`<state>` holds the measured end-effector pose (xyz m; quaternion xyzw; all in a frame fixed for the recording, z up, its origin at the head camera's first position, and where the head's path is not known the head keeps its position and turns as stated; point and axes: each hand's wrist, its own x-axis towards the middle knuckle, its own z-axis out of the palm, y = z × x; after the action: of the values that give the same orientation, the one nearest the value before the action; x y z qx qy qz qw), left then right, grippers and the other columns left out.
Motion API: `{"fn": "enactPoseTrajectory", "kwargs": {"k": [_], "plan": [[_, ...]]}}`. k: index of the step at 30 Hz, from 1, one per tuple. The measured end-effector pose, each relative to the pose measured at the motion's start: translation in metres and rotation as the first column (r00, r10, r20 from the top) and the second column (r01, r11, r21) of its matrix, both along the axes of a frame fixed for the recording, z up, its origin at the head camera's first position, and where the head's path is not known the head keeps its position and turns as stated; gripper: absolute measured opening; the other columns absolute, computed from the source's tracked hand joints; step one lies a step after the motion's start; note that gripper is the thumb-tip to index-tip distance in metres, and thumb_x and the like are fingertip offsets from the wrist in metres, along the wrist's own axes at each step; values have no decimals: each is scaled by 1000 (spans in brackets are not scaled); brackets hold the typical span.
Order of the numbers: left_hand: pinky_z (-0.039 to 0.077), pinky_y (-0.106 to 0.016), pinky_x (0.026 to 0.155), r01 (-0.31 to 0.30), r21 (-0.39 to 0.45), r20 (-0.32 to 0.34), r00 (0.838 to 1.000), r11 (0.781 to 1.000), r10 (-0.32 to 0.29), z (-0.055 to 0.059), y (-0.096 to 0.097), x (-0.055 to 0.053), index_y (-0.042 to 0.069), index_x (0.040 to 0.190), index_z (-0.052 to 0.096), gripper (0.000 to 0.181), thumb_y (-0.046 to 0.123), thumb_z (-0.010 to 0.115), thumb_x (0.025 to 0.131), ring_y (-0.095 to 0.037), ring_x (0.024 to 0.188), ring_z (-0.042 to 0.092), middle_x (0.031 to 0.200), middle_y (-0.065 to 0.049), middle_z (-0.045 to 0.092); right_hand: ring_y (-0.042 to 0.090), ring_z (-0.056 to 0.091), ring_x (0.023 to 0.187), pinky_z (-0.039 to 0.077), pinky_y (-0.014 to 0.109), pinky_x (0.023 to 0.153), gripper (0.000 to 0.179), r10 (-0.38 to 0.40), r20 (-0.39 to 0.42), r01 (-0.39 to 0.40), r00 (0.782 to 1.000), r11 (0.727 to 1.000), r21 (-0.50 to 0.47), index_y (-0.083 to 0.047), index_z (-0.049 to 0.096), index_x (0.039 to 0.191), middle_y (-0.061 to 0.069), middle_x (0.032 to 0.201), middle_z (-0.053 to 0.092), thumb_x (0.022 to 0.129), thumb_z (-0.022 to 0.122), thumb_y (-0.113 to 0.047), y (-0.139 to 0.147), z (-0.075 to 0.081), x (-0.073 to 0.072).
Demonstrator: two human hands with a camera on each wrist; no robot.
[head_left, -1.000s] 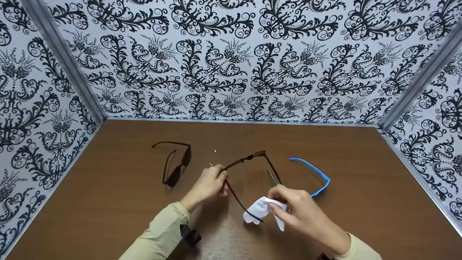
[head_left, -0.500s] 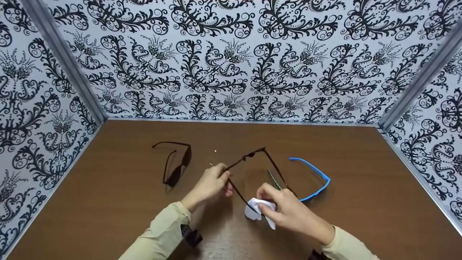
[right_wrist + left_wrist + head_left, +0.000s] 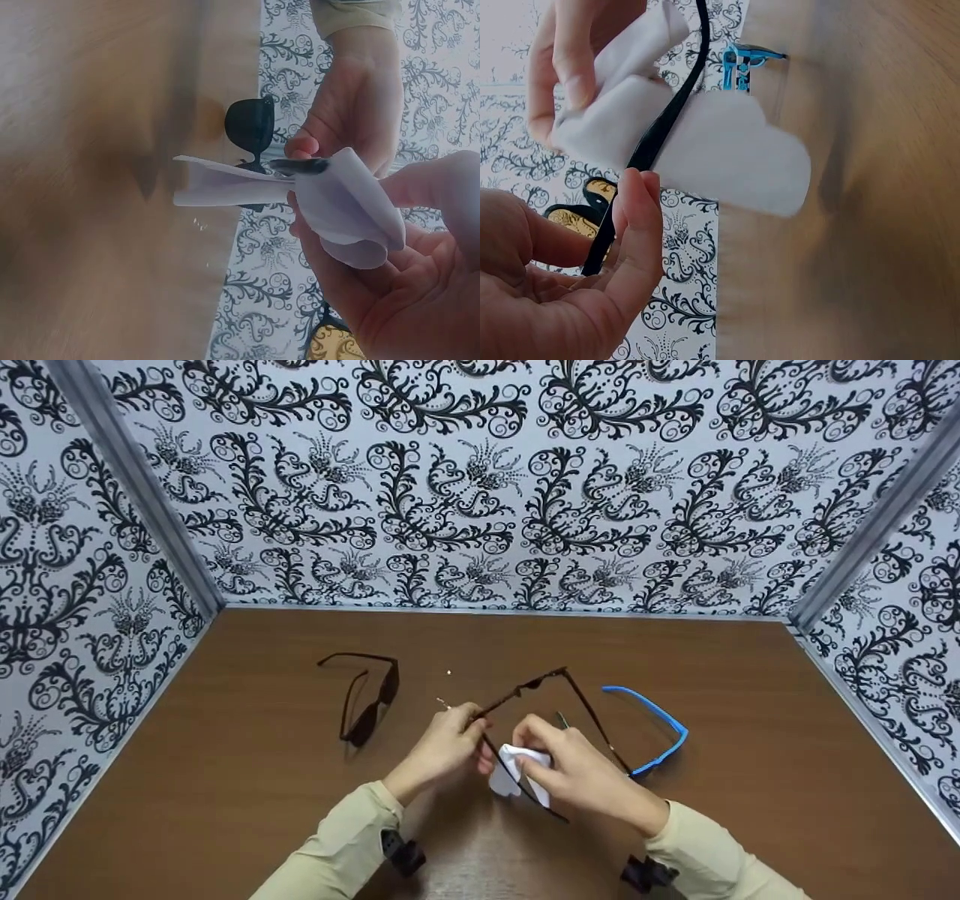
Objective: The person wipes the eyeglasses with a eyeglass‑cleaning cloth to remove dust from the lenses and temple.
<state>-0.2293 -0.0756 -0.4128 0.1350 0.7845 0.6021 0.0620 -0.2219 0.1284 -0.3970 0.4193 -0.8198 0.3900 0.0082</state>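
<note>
My left hand (image 3: 450, 742) pinches dark brown eyeglasses (image 3: 532, 684) at one front corner, near the hinge, and holds them above the table with both arms unfolded. In the left wrist view, thumb and fingers close around the black end of the near temple arm (image 3: 660, 131), and the lenses look yellowish. My right hand (image 3: 581, 780) pinches a white cloth (image 3: 504, 784), folded about that temple arm partway along it. The right wrist view shows the cloth (image 3: 349, 202) wrapped over the dark arm, with two flaps sticking out.
Dark sunglasses (image 3: 388, 686) rest on the brown table (image 3: 247, 780) to the left, arms unfolded. Blue-framed glasses (image 3: 667, 720) lie to the right, partly behind the held pair. Small light specks (image 3: 448, 672) dot the tabletop. Patterned panels (image 3: 480, 510) enclose the back and sides.
My right hand has moved left with the cloth, along the temple arm toward the hinge. The eyeglasses and my left hand have shifted slightly right.
</note>
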Motion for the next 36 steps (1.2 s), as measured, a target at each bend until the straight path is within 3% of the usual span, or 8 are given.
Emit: {"fn": "enactPoseTrajectory", "kwargs": {"k": [5, 9, 13, 17, 25, 31, 36], "plan": [[56, -43, 55, 16, -5, -23, 1000, 1000, -16, 2, 3, 3, -13, 102, 56, 16, -4, 43, 98, -32, 56, 67, 64, -16, 64, 3, 49, 59, 42, 21, 53, 13, -4, -35, 1, 999, 998, -66, -6, 53, 96, -1, 80, 67, 90, 63, -1, -4, 0, -3], [56, -42, 54, 16, -35, -48, 999, 999, -18, 3, 5, 3, -14, 101, 57, 16, -6, 44, 97, -34, 56, 67, 64, -16, 64, 3, 49, 60, 39, 19, 52, 11, -13, -4, 13, 1000, 994, -110, -7, 54, 97, -1, 82, 67, 91, 62, -1, -7, -1, -4], [56, -45, 54, 30, 5, -7, 1000, 1000, -30, 3, 6, 2, -14, 100, 57, 16, -6, 42, 97, -39, 57, 66, 64, -20, 63, 3, 47, 59, 35, 18, 50, 10, -17, 29, 22, 999, 988, -153, -8, 53, 99, -1, 81, 66, 93, 60, -3, -9, -4, -6], [55, -50, 56, 48, 44, 32, 998, 998, -50, 2, 7, 1, -13, 98, 56, 18, -5, 41, 99, -43, 58, 66, 65, -24, 63, 3, 47, 59, 34, 18, 50, 11, -31, 13, 32, 999, 984, -177, -7, 54, 100, -2, 77, 64, 93, 61, -2, -11, -6, -7], [55, -47, 53, 63, -13, -67, 996, 998, -64, 1, 5, 1, -13, 102, 60, 20, -5, 43, 97, -39, 56, 66, 64, -18, 64, 5, 49, 59, 34, 18, 51, 10, -69, 94, 85, 993, 980, -179, -6, 54, 100, 1, 77, 66, 93, 60, -2, -12, -7, -6], [56, -47, 55, 57, 57, -22, 998, 997, -56, -2, 6, 1, -17, 106, 55, 20, -5, 41, 98, -43, 58, 65, 66, -22, 63, 6, 53, 63, 39, 22, 51, 11, -27, 73, 41, 997, 981, -187, -6, 54, 101, 3, 81, 67, 93, 60, -1, -8, -9, -7], [56, -43, 54, 24, 10, -87, 996, 1000, -23, 0, 4, 0, -14, 104, 55, 17, -4, 44, 98, -40, 60, 66, 68, -18, 64, 9, 58, 68, 45, 23, 54, 11, 17, 45, -9, 999, 983, -184, -6, 55, 101, 4, 90, 68, 93, 60, -1, -1, -11, -6]]}}
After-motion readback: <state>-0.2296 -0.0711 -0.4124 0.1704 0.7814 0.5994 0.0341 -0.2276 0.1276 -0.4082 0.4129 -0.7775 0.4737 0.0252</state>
